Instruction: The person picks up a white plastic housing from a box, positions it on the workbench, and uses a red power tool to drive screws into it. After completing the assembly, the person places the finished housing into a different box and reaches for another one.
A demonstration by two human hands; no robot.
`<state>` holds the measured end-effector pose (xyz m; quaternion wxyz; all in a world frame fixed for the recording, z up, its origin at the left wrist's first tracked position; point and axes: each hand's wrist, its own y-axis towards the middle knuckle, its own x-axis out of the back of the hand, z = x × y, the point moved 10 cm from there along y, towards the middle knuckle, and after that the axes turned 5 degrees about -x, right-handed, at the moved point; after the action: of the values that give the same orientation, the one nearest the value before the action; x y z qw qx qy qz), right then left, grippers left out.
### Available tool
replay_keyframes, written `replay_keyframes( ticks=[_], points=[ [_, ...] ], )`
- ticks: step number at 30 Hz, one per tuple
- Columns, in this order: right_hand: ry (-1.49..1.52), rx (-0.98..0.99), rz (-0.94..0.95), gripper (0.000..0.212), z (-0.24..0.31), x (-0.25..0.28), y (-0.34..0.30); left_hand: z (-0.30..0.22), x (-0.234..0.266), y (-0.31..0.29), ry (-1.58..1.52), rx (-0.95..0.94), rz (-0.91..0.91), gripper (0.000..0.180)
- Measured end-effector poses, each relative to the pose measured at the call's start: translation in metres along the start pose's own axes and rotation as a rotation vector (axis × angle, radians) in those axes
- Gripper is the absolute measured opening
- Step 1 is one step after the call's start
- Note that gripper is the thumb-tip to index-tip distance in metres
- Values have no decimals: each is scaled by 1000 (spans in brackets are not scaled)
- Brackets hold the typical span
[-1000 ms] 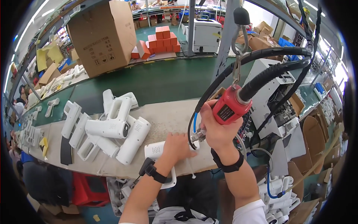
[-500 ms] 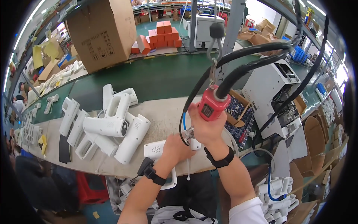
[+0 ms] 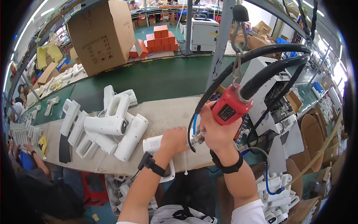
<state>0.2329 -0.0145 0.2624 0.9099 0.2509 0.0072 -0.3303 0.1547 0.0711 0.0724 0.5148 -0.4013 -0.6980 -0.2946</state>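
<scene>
My right hand [image 3: 220, 133] is wrapped around a red power screwdriver [image 3: 233, 103], hung from a hook and chain with thick black cables running off its top. The tool leans, its metal nose pointing down toward my left hand. My left hand [image 3: 174, 141] is closed over a white plastic handheld device housing [image 3: 152, 144] with a perforated end and a loop handle, lying at the bench's front edge. My fingers hide much of the housing; whether the tool's tip touches it I cannot tell. A thin white cord [image 3: 186, 164] hangs from it over the edge.
Several similar white housings [image 3: 102, 126] lie piled on the cardboard-covered bench to the left. Behind runs a green belt [image 3: 164, 80] with a large carton [image 3: 99, 41]. Cartons and white parts [image 3: 278, 198] crowd the lower right. A co-worker's arm [image 3: 39, 160] reaches in at far left.
The screwdriver and my right hand have shifted right, and the tool now leans more to the right. My left hand has moved slightly up, still on the housing.
</scene>
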Motion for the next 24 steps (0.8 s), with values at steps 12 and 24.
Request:
replay_keyframes(
  ticks=[12,24],
  points=[
    [-115,87,70,12,-18,-17,0,57,44,-64,40,153,13,90],
    [56,40,138,12,-7,-73,10,40,23,-50,-218,93,-55,87]
  ],
)
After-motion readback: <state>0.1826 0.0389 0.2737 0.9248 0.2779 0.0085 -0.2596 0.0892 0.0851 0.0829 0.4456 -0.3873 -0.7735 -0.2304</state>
